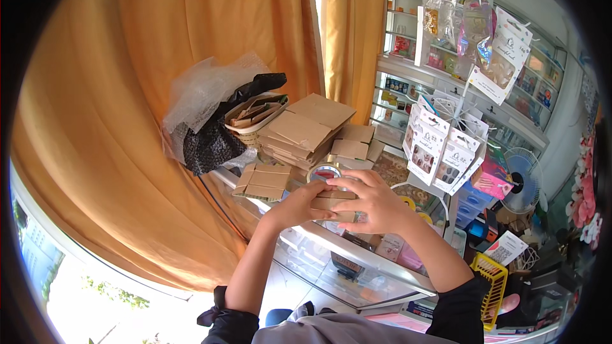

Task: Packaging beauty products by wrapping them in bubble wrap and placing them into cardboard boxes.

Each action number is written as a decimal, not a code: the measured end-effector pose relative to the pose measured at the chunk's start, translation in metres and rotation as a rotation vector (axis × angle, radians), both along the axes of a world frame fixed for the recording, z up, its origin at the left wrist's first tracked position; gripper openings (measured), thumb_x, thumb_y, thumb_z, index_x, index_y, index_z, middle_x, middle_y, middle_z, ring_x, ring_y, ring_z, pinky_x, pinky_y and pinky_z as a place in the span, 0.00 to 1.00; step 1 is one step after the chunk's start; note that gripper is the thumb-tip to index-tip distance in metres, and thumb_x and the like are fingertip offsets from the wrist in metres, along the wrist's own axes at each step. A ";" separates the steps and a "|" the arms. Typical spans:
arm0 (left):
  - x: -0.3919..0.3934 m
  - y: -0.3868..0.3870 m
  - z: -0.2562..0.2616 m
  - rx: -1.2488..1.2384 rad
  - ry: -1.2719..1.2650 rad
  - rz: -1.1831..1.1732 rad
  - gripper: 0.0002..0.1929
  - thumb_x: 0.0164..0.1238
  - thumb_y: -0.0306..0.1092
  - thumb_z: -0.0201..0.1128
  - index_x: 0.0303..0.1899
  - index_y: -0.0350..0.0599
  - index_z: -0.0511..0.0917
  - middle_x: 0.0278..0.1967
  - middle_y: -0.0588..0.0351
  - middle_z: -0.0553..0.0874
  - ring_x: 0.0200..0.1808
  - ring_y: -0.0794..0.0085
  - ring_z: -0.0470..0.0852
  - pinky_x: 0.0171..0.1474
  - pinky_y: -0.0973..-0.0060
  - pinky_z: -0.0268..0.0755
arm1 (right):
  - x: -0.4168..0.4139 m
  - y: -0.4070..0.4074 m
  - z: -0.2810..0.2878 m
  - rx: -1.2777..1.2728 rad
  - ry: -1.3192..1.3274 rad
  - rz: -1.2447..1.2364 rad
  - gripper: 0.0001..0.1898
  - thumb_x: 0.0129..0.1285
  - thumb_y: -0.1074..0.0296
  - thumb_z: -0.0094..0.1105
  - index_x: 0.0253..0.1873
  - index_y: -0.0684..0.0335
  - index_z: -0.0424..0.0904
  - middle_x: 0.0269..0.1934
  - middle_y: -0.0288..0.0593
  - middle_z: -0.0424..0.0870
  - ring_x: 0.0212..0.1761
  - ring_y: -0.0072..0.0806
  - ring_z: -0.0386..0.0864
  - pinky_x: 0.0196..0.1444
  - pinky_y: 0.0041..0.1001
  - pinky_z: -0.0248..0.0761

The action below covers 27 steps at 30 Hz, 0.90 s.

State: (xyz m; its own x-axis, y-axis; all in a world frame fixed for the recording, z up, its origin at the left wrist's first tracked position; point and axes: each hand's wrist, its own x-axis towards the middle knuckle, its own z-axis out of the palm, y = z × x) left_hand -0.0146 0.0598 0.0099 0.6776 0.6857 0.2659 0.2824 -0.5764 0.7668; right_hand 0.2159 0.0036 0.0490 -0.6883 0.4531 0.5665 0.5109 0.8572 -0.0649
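Note:
Both hands are on a small brown cardboard box point(327, 203) above the glass counter. My left hand point(297, 206) holds its left side, fingers along the top and thumb low on the front. From the right, my right hand point(375, 200) spreads its fingers over the box's top and front, hiding part of it. Just behind the box is a roll of tape point(311, 172), partly covered by my fingers. Beyond it lies a stack of flattened cardboard boxes point(306, 122). A smaller folded carton point(263, 180) rests to the left, and another folded carton point(351, 142) lies to the right.
A basket point(246, 136) of cardboard pieces stands beside black bubble wrap point(215, 148) and clear bubble wrap point(210, 86). Orange curtains point(143, 105) hang at left. On the right stand a rack of press-on nail packs point(425, 141), a fan point(523, 172) and a yellow basket point(492, 282).

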 end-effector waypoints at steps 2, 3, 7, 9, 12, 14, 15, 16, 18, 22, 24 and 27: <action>0.002 -0.002 0.003 -0.027 0.019 0.012 0.33 0.54 0.40 0.78 0.59 0.37 0.74 0.54 0.46 0.81 0.57 0.57 0.80 0.60 0.67 0.71 | -0.004 0.000 -0.004 -0.009 -0.009 0.010 0.12 0.53 0.52 0.71 0.39 0.50 0.87 0.66 0.36 0.72 0.69 0.41 0.65 0.68 0.46 0.59; 0.001 -0.003 0.004 -0.044 0.012 0.008 0.33 0.54 0.39 0.77 0.60 0.37 0.74 0.55 0.47 0.81 0.58 0.57 0.80 0.60 0.67 0.71 | -0.003 0.000 -0.002 -0.007 -0.010 0.013 0.12 0.53 0.52 0.71 0.39 0.50 0.87 0.66 0.36 0.72 0.69 0.41 0.65 0.68 0.46 0.59; 0.000 -0.001 0.000 0.044 0.030 -0.003 0.34 0.54 0.38 0.77 0.61 0.37 0.73 0.56 0.47 0.80 0.60 0.57 0.79 0.61 0.67 0.71 | 0.001 0.000 0.001 0.029 -0.036 -0.020 0.13 0.53 0.52 0.71 0.40 0.50 0.86 0.68 0.36 0.71 0.71 0.41 0.63 0.69 0.47 0.58; -0.001 -0.002 0.000 0.027 0.024 0.002 0.33 0.55 0.38 0.77 0.61 0.37 0.73 0.57 0.47 0.79 0.60 0.57 0.79 0.62 0.67 0.71 | 0.000 0.000 0.001 0.047 -0.036 -0.040 0.13 0.53 0.52 0.71 0.40 0.50 0.86 0.68 0.36 0.71 0.71 0.41 0.63 0.70 0.47 0.57; 0.000 -0.002 -0.001 0.030 0.030 -0.002 0.33 0.54 0.38 0.77 0.61 0.38 0.73 0.57 0.47 0.79 0.61 0.57 0.78 0.62 0.67 0.71 | -0.001 0.000 0.001 0.053 -0.042 -0.020 0.13 0.53 0.51 0.71 0.40 0.50 0.86 0.69 0.36 0.70 0.71 0.41 0.63 0.70 0.47 0.57; -0.002 -0.001 -0.001 0.052 0.042 0.000 0.33 0.54 0.38 0.77 0.61 0.38 0.73 0.57 0.47 0.79 0.61 0.57 0.78 0.62 0.67 0.70 | 0.002 0.001 0.001 0.045 -0.028 -0.036 0.13 0.53 0.51 0.71 0.40 0.49 0.86 0.69 0.36 0.70 0.71 0.41 0.63 0.71 0.48 0.56; -0.001 -0.002 0.000 0.040 0.043 -0.002 0.33 0.54 0.38 0.77 0.61 0.38 0.73 0.57 0.47 0.79 0.61 0.57 0.78 0.62 0.67 0.70 | 0.002 0.001 0.001 0.045 -0.028 -0.036 0.13 0.53 0.51 0.71 0.40 0.49 0.86 0.69 0.36 0.70 0.71 0.41 0.63 0.71 0.48 0.56; 0.000 -0.002 0.001 0.027 0.044 -0.004 0.33 0.54 0.38 0.77 0.61 0.38 0.73 0.57 0.47 0.79 0.61 0.56 0.78 0.62 0.67 0.71 | 0.001 0.000 0.001 0.049 -0.029 -0.037 0.13 0.53 0.51 0.71 0.40 0.49 0.86 0.69 0.36 0.70 0.71 0.41 0.63 0.71 0.48 0.55; -0.001 -0.004 0.003 0.025 0.051 0.008 0.33 0.54 0.38 0.77 0.61 0.38 0.73 0.57 0.47 0.79 0.60 0.56 0.78 0.61 0.67 0.71 | -0.001 -0.001 0.001 0.052 -0.031 -0.040 0.14 0.53 0.51 0.71 0.41 0.49 0.86 0.70 0.35 0.69 0.71 0.41 0.63 0.71 0.48 0.55; 0.000 -0.002 -0.001 0.019 0.022 -0.006 0.34 0.54 0.37 0.77 0.61 0.39 0.73 0.57 0.48 0.79 0.60 0.56 0.78 0.61 0.66 0.71 | 0.001 0.001 0.002 0.049 -0.044 -0.053 0.14 0.54 0.51 0.71 0.42 0.49 0.86 0.70 0.36 0.69 0.71 0.40 0.63 0.71 0.48 0.56; 0.000 -0.002 0.000 0.023 0.042 0.008 0.34 0.54 0.37 0.77 0.61 0.39 0.73 0.57 0.48 0.79 0.59 0.56 0.79 0.61 0.66 0.71 | 0.001 0.002 0.000 0.051 -0.030 -0.052 0.14 0.55 0.51 0.71 0.43 0.49 0.86 0.70 0.36 0.69 0.71 0.40 0.64 0.71 0.48 0.56; -0.001 0.000 -0.001 0.025 0.041 0.005 0.33 0.54 0.38 0.77 0.61 0.39 0.73 0.57 0.48 0.79 0.59 0.56 0.79 0.60 0.66 0.71 | -0.001 0.002 -0.003 0.032 -0.031 -0.053 0.14 0.56 0.51 0.71 0.43 0.49 0.86 0.69 0.37 0.70 0.71 0.41 0.64 0.70 0.47 0.58</action>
State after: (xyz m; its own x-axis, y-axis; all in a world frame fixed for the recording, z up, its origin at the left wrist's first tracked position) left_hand -0.0152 0.0593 0.0088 0.6845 0.6829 0.2552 0.3163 -0.5935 0.7401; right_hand 0.2149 0.0059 0.0464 -0.6813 0.4713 0.5601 0.5571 0.8302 -0.0208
